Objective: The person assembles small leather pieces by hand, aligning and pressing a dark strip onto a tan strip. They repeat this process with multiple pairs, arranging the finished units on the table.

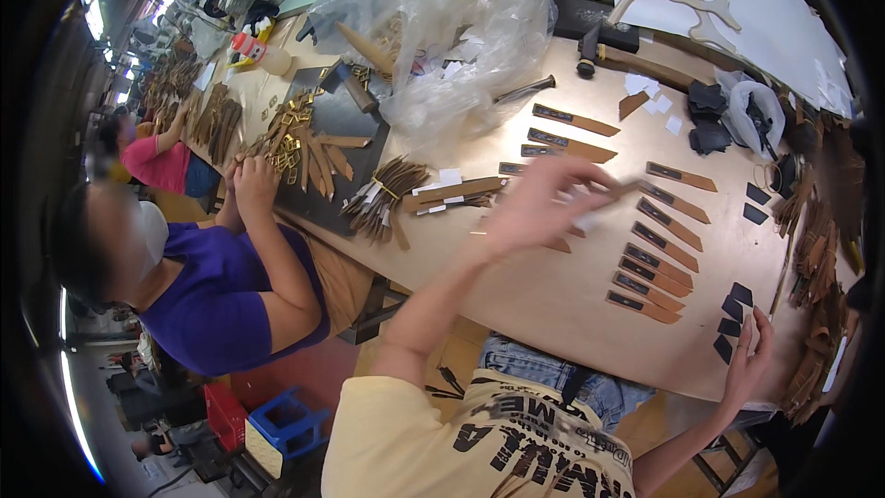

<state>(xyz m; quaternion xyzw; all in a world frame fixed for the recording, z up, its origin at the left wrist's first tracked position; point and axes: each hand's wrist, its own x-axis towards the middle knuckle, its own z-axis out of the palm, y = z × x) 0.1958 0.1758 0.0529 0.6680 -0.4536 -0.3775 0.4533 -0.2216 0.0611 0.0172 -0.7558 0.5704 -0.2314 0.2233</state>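
My left hand [546,205] reaches over the table, smeared by motion, its fingers pinched around a slim brownish thing whose kind the blur hides. Under and beyond it, brown leather straps [576,120] with dark end patches lie in a left column, partly covered by my hand. To its right is a second column of similar leather straps [666,238], spaced out and slanting. My right hand [751,364] is at the near right, fingers stretched out beside several small dark patches [730,326]; whether a fingertip touches one cannot be made out.
A person in purple [221,300] works at the left beside brass buckles [293,120] and strap bundles [376,198]. Plastic bags [470,32] and a hammer [636,63] lie toward the far side. Brown leather strips [816,314] hang along the right edge. A blue stool [290,422] stands below.
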